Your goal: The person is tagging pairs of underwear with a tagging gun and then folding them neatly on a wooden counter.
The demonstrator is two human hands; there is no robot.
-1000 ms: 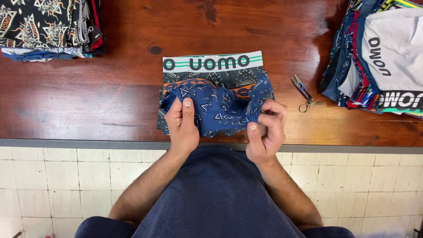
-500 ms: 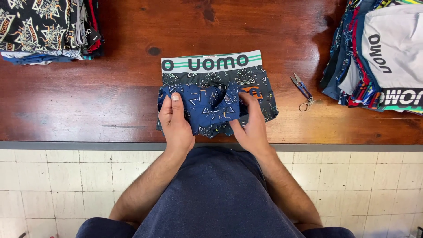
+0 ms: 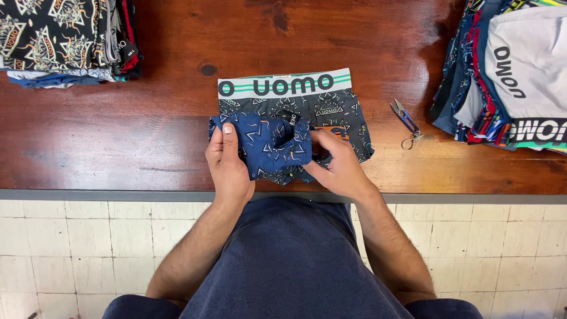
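A pair of dark patterned boxer briefs (image 3: 339,112) with a white and green waistband lies flat on the wooden table (image 3: 118,142), near its front edge. On top of it I hold a second, blue patterned garment (image 3: 269,145), partly folded. My left hand (image 3: 227,162) presses on its left side, fingers flat on the cloth. My right hand (image 3: 336,165) grips its right edge, thumb and fingers pinching the fabric over the dark briefs.
A stack of folded patterned garments (image 3: 56,38) sits at the back left. A larger heap of garments (image 3: 508,77) lies at the right. Small blue-handled scissors (image 3: 407,124) rest between the briefs and that heap. Tiled floor shows below the table edge.
The blue garment has been folded inward from the right. My right hand moved left with the cloth, and the dark briefs' right side is uncovered.
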